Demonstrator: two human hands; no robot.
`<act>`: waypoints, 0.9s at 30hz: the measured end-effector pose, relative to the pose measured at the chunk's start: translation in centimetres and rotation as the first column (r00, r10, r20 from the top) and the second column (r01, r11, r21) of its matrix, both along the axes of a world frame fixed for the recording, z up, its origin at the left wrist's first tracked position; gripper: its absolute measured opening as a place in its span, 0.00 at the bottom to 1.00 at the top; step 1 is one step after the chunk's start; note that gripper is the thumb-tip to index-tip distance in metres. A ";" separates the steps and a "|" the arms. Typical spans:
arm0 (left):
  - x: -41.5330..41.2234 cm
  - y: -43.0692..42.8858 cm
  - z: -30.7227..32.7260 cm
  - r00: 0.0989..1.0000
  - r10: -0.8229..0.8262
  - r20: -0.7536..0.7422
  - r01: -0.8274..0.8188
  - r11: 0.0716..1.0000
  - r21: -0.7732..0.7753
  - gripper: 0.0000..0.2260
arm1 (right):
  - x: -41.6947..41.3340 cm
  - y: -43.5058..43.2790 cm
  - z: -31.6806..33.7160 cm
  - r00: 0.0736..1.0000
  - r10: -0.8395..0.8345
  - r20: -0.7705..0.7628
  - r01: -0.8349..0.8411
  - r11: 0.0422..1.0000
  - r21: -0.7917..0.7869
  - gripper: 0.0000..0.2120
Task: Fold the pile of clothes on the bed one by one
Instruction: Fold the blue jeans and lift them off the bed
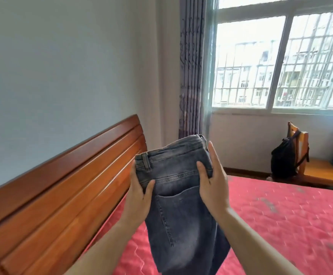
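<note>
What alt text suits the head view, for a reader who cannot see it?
The left hand and right hand hold dark grey jeans up by the waist, above a red bed. Wooden headboard at left; black backpack on a chair near the window.

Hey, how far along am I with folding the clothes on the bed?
Done: no folded clothes show on the red bed, so nothing can be confirmed. In hand: the left hand and right hand grip the grey jeans by the waistband, raised above the bed and hanging down. Left: folding these jeans; the pile itself is out of view.
</note>
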State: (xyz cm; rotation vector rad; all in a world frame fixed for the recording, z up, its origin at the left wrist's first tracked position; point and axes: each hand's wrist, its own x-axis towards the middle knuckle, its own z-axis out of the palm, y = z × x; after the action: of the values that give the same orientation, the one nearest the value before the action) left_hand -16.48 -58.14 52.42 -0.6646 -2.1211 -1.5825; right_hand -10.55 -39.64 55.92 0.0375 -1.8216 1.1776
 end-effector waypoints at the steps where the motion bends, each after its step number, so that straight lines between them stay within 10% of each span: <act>1: 0.6 0.0 -1.5 0.999 0.035 0.015 -0.035 0.999 -0.009 0.29 | 0.5 -0.2 -1.5 1.000 -0.003 0.025 0.003 1.000 0.009 0.26; 6: 2.8 -0.5 -6.8 0.990 0.111 -0.092 -0.125 0.977 -0.170 0.22 | 3.0 0.0 -8.8 0.987 -0.060 0.151 0.062 0.998 -0.011 0.23; 15: 5.0 -4.8 -19.0 0.914 -0.150 0.377 0.312 0.855 -0.415 0.27 | 7.8 -1.9 -23.5 0.811 0.017 0.584 0.062 0.991 -0.116 0.32; 23: -19.8 3.9 -13.8 0.963 -0.235 0.129 0.268 0.874 -0.405 0.29 | -16.1 7.7 -17.4 0.824 -0.176 0.539 0.250 0.966 -0.067 0.28; 27: -28.7 8.8 -16.3 0.961 -0.081 0.264 0.214 0.822 -0.528 0.36 | -23.5 11.3 -18.6 0.729 -0.322 0.604 0.320 0.940 0.115 0.33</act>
State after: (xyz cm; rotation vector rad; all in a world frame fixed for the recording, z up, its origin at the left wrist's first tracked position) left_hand -45.16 -49.30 36.16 -0.8790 -2.8063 -1.1429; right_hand -34.03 -28.35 37.36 -0.7239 -2.2719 0.9925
